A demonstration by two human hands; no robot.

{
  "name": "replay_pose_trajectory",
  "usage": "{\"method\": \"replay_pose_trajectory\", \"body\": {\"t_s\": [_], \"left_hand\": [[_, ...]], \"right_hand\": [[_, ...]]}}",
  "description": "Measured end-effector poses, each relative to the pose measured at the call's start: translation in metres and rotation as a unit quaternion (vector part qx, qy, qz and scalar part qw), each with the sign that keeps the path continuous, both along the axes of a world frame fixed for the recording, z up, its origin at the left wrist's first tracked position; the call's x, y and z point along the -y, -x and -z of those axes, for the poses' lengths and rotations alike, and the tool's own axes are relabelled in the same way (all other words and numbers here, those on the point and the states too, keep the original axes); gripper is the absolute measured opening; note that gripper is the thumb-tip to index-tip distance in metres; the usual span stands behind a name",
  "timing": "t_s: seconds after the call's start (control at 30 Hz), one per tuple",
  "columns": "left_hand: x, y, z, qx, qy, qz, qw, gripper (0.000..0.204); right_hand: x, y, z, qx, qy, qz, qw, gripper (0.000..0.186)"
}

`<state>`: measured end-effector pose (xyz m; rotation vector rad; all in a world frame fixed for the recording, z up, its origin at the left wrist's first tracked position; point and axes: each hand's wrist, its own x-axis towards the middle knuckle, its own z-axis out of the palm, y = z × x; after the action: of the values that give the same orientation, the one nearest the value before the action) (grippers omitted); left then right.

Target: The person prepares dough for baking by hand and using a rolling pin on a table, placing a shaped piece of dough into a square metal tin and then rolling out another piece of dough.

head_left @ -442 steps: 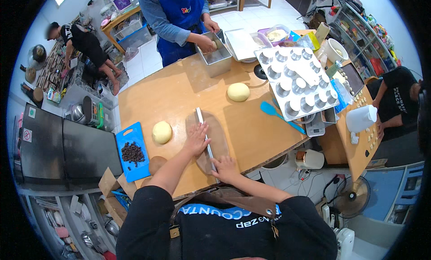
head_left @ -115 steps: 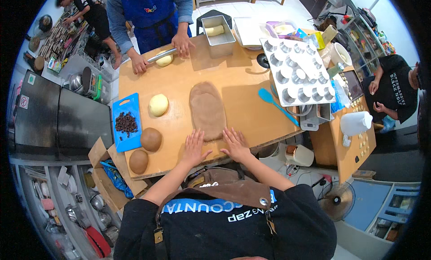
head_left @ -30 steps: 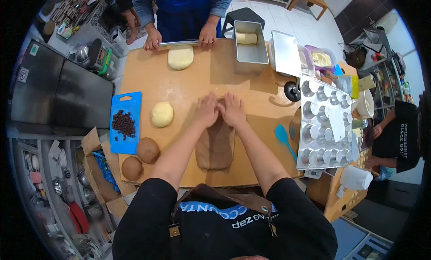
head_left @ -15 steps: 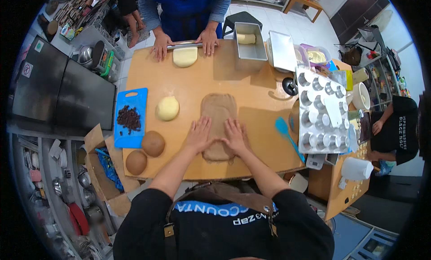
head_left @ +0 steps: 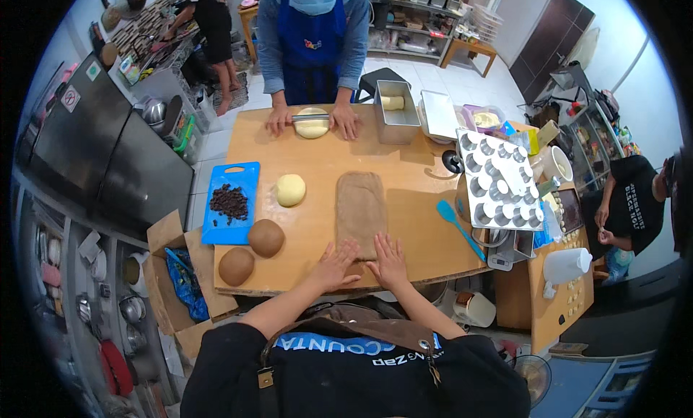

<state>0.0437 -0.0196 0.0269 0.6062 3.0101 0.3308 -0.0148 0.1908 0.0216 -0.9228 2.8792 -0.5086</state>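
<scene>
A long flat slab of brown dough (head_left: 361, 209) lies lengthwise on the wooden table (head_left: 419, 190) in front of me. My left hand (head_left: 336, 265) is open, its fingertips at the near left corner of the slab. Beside the near right corner, my right hand (head_left: 390, 260) lies flat with its fingers stretched out. The thumbs point toward each other just below the near edge. To the left sit a pale yellow dough ball (head_left: 291, 190) and two brown dough balls (head_left: 266, 238) (head_left: 236, 266).
Across the table a co-worker's hands hold a metal rolling pin (head_left: 310, 118) over pale dough (head_left: 312, 129). A blue cutting board (head_left: 245, 180) carries dark chopped pieces (head_left: 229, 203). At right are a loaf tin (head_left: 397, 133), a blue spatula (head_left: 460, 229) and a muffin tray (head_left: 485, 214).
My hands have slid back from the slab's middle to its near edge. The co-worker's rolling pin has moved from the dough's far edge onto the dough. My view has tilted up.
</scene>
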Motion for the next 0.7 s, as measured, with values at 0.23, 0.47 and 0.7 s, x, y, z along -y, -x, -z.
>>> {"method": "replay_pose_trajectory", "body": {"t_s": [0.23,0.47,0.7], "left_hand": [[0.021,-0.028,-0.004,0.046,-0.002,-0.047,0.998,0.079],[0.103,-0.127,0.019,-0.045,-0.147,-0.185,0.971,0.069],[0.08,-0.189,0.017,-0.005,-0.198,-0.414,0.889,0.069]], "right_hand": [[0.002,-0.032,-0.004,-0.031,-0.017,-0.009,0.999,0.079],[0.0,-0.02,0.004,-0.01,-0.037,-0.082,0.996,0.078],[-0.009,0.011,0.003,0.025,-0.036,-0.162,0.986,0.074]]}}
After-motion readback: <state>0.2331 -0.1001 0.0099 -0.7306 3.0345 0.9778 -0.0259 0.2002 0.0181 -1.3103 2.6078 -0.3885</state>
